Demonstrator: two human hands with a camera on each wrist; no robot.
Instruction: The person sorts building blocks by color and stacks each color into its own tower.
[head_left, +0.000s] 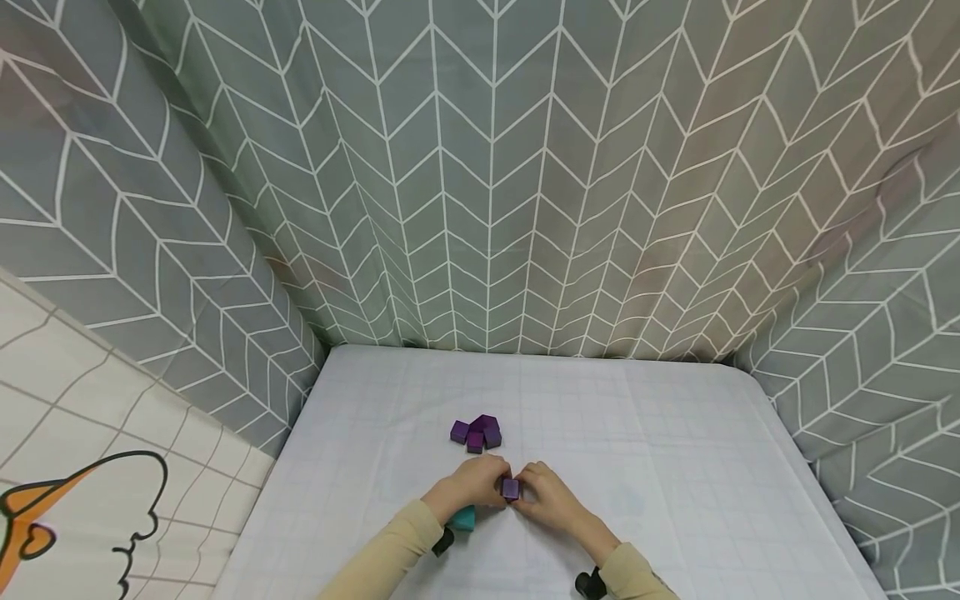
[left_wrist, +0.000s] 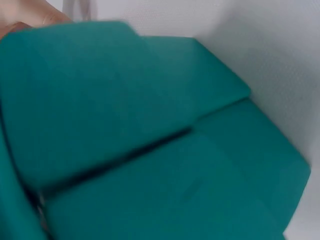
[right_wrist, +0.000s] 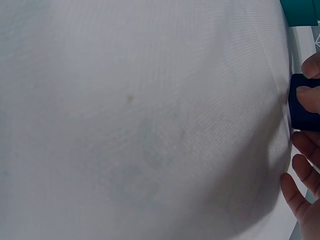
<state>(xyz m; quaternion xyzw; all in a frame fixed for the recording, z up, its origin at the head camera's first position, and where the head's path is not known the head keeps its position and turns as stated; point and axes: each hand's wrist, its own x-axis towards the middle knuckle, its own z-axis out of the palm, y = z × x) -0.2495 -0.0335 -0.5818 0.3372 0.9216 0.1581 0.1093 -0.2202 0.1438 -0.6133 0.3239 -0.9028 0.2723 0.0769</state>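
Between the two hands, low over the table, is a small purple block point(head_left: 511, 489); it looks dark blue point(right_wrist: 299, 116) in the right wrist view. From the left side, my left hand point(head_left: 481, 481) grips it with curled fingers. My right hand point(head_left: 550, 498) pinches its other side. Beneath the left wrist sit teal blocks point(head_left: 463, 520), which fill much of the left wrist view as several angular pieces point(left_wrist: 100, 95) side by side. A group of purple blocks point(head_left: 475, 442) lies just beyond the left hand.
A white cloth covers the table point(head_left: 637, 433). Grey patterned curtains point(head_left: 517, 208) hang behind it and at both sides. At the left is a white tiled panel point(head_left: 82, 392) with a cartoon drawing. Dark wrist cameras point(head_left: 591, 584) are strapped to both wrists.
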